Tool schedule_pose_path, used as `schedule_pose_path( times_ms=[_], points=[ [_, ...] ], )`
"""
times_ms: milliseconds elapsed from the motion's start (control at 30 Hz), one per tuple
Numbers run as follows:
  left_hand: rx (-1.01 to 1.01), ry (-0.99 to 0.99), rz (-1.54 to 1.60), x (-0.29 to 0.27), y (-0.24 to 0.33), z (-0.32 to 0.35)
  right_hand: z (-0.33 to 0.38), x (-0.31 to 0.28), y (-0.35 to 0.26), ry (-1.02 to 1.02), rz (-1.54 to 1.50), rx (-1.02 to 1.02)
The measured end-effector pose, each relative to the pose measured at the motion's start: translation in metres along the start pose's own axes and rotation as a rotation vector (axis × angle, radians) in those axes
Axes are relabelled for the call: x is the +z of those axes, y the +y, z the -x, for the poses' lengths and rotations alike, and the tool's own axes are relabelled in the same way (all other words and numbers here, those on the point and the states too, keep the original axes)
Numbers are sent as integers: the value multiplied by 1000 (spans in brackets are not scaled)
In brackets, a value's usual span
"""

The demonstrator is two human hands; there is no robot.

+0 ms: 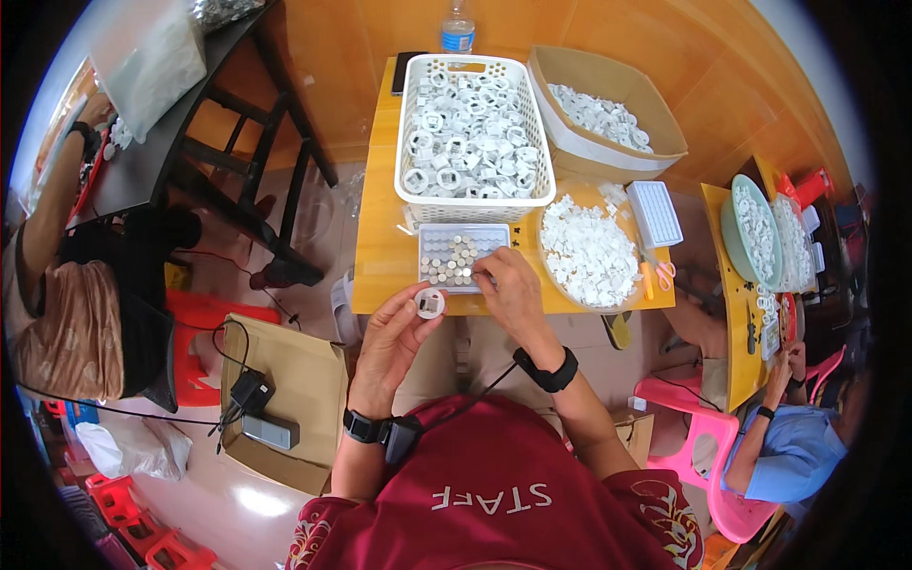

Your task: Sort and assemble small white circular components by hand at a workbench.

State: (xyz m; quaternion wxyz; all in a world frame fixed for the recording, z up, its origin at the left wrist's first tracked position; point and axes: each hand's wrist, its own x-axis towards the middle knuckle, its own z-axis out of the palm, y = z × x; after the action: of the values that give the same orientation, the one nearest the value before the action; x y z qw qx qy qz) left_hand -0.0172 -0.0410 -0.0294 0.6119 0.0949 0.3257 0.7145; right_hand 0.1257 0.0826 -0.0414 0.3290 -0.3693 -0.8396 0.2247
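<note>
My left hand (388, 332) grips a round white plastic housing (429, 303) with a dark square opening, holding it just off the table's near edge. To its right, my right hand (516, 296) has its fingers drawn together over the right side of a shallow tray (490, 234). Whatever lies between those fingertips is hidden. Several small silver discs (454, 264), which look like button cells, lie in the tray, whose far part shows rows of round pockets. Behind the tray stands a white perforated basket (411, 190) heaped with similar round white housings (470, 133).
Right of the tray, a round dish (608, 306) bears small white parts. Near it are a second pocketed tray (655, 214), orange scissors (665, 276) and a cardboard box (608, 157). A bottle (458, 33) stands behind. People sit at tables on both sides.
</note>
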Motion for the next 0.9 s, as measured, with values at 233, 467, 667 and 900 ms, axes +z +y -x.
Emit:
schedule_pose_path(
  times_ms=[233,467,667,900],
  points=[
    [-44,0,-63,1,-4,-4,1,-14,-15,38,-211,59],
    [-55,-41,-93,5,-13,-6,19,-23,-52,92,-354,-44],
    [-18,-82,-123,16,-16,-1,29,-18,-52,223,-166,-198],
    [-15,-71,-170,18,-20,-1,34,-23,-49,234,-194,-211]
  ],
)
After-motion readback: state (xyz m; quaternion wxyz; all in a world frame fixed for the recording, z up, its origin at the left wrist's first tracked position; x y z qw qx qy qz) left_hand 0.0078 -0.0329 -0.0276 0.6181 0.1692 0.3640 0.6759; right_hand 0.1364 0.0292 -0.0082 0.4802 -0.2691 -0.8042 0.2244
